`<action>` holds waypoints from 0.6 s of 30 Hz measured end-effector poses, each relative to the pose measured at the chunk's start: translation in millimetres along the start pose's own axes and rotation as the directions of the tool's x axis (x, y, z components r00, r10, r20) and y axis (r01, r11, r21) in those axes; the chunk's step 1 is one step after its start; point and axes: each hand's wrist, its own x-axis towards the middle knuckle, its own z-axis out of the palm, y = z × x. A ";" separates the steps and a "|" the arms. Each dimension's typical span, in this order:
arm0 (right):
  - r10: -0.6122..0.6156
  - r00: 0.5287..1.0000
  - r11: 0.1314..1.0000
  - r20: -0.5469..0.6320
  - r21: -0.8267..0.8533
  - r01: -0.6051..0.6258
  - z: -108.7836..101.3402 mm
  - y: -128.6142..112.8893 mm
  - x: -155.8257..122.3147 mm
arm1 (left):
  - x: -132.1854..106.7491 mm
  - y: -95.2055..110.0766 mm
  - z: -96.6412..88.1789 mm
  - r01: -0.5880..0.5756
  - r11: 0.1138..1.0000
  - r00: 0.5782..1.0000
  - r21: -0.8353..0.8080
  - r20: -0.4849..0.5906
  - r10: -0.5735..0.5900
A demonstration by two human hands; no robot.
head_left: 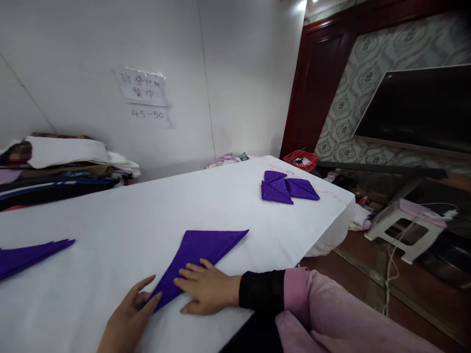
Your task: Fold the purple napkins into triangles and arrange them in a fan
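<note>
A purple napkin (pixel 198 255) folded into a long triangle lies on the white table (pixel 154 215) near its front edge. My right hand (pixel 208 289) rests flat on the napkin's near part, fingers stretched out to the left. My left hand (pixel 128 314) touches the napkin's near left tip, with fingers extended and the thumb beside the edge. Three folded purple napkins (pixel 287 189) sit grouped at the table's far right. Another purple napkin (pixel 29 255) lies at the left edge of view.
A stack of folded cloths (pixel 59 166) sits at the back left against the white wall. A red basket (pixel 300 159), a white stool (pixel 405 225) and a dark screen (pixel 419 108) stand to the right beyond the table.
</note>
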 end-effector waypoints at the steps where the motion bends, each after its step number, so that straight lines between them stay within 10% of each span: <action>1: -0.010 1.000 1.000 -0.010 0.008 0.010 4.0 -5.7 2.1 | -2.9 1.3 0.7 -0.001 0.999 1.000 -0.050 0.013 0.001; 8: -0.020 0.984 0.968 -0.179 0.241 0.063 22.3 -29.2 -5.0 | -30.9 15.2 7.3 0.043 0.949 0.996 -0.313 0.089 -0.015; 18: 0.134 0.930 0.855 -0.342 0.515 0.066 26.4 -31.0 -22.7 | -53.7 37.6 18.9 -0.068 0.964 0.990 -0.255 0.105 0.098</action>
